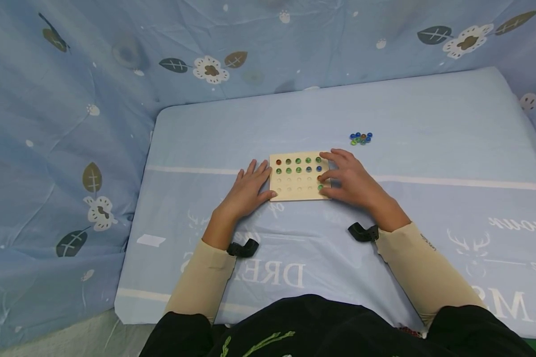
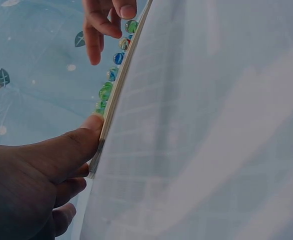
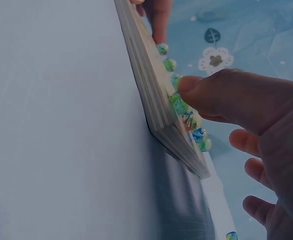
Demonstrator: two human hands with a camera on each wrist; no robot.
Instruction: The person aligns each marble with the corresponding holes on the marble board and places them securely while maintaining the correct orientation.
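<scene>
A pale wooden board [image 1: 300, 195] with rows of round hollows lies on the bed-like surface, glass marbles [image 1: 298, 170] filling its two far rows. Two more marbles sit at the right end of the nearer rows, an orange one and a green marble [image 1: 320, 187]. My left hand [image 1: 245, 192] rests at the board's left side, thumb on the near corner and fingers spread along the edge. Over the right side, my right hand [image 1: 354, 179] has its fingers spread, with the thumb [image 3: 191, 86] touching a green marble near the corner.
A small cluster of loose marbles [image 1: 361, 139], blue, green and orange, lies beyond the board to the right. Patterned blue fabric [image 1: 268, 64] rises behind and on the left. A white paper-like patch [image 1: 151, 240] lies at the left. Black camera mounts [image 1: 363, 232] sit at both wrists.
</scene>
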